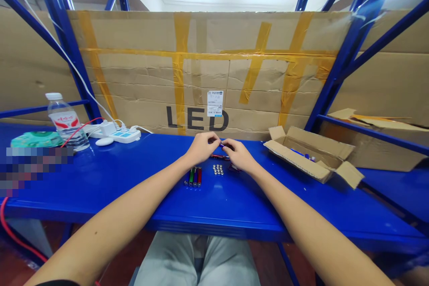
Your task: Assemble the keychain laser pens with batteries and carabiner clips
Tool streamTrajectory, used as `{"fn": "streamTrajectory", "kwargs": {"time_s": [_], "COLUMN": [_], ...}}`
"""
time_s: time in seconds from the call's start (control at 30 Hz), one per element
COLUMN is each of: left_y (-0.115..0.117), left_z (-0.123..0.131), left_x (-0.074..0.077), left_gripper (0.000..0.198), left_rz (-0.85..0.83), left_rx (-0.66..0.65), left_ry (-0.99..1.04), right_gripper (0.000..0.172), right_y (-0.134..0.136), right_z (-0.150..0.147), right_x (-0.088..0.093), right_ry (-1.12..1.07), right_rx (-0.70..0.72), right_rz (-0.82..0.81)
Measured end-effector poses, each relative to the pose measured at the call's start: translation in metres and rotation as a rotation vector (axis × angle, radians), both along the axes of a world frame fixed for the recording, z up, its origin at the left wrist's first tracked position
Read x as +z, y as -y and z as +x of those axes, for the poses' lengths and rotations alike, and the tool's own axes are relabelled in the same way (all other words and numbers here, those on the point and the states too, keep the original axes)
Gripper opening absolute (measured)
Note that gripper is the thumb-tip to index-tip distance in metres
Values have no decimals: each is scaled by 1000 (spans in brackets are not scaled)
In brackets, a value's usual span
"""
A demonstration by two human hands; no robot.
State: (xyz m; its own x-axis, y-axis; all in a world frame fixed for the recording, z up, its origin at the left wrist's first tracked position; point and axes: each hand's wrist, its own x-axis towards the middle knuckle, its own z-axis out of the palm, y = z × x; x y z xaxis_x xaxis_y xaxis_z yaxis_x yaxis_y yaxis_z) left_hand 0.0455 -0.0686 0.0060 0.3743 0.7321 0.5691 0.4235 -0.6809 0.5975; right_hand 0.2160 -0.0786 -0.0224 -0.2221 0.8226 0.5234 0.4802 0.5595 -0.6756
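Purple piece (221,145), mostly finger-hidden, sits pinched by left hand (203,146) and right hand (239,154).

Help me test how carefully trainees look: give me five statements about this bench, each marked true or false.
1. The left hand and right hand meet at a small part. True.
2. The silver discs lie to the left of the tubes, as the picture shows them. False: they lie to the right.
3. The bottle has a white cap. True.
4. The carton by the right arm is closed. False: its flaps stand open and blue things show inside.
5. The big letters read LED. True.
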Motion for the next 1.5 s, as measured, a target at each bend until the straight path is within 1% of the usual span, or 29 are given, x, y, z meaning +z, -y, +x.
{"fn": "streamTrajectory", "kwargs": {"time_s": [0.13,0.23,0.37,0.43,0.53,0.63,0.73,0.77,0.93,1.03,1.13,1.17,1.23,1.3,1.37,1.5], "left_y": [-3,-4,-5,-7,-7,-4,-2,-1,1,1,1,1,1,1,1,2], "left_z": [-3,-4,-3,-3,-1,1,0,0,-3,-2,0,0,1,0,-1,-3], "left_x": [1,-1,-3,-4,-4,-3,-2,-1,2,1,-1,-1,-1,0,1,6], "left_gripper": [16,16,16,14,12,12,13,13,14,16,16,16,15,15,15,16], "left_rz": [-90,-114,-128,-163,-262,-319,-302,-280,-132,-132,-150,-149,-146,-151,-167,-193], "left_rx": [-21,-62,-91,-118,-185,-242,-258,-259,-240,-260,-270,-263,-249,-246,-261,-316], "left_ry": [30,10,17,26,54,68,71,62,-54,-74,-52,-43,-31,-28,-25,6], "right_gripper": [19,20,20,21,17,11,3,3,16,17,11,11,14,11,7,8], "right_y": [-2,-2,1,3,5,8,12,13,15,15,15,15,15,15,15,19], "right_z": [1,2,2,3,5,8,10,10,12,12,12,12,12,13,14,13], "right_x": [0,-1,0,0,1,4,8,10,14,15,14,14,13,14,15,19], "right_ry": [-99,-104,-92,-90,-2,82,82,78,124,136,72,41,-5,-9,18,37], "right_rx": [9,9,24,6,-68,-84,-44,-28,18,10,20,25,24,19,22,8], "right_rz": [-102,-98,-33,20,142,226,228,220,161,99,59,59,76,109,151,235]}}
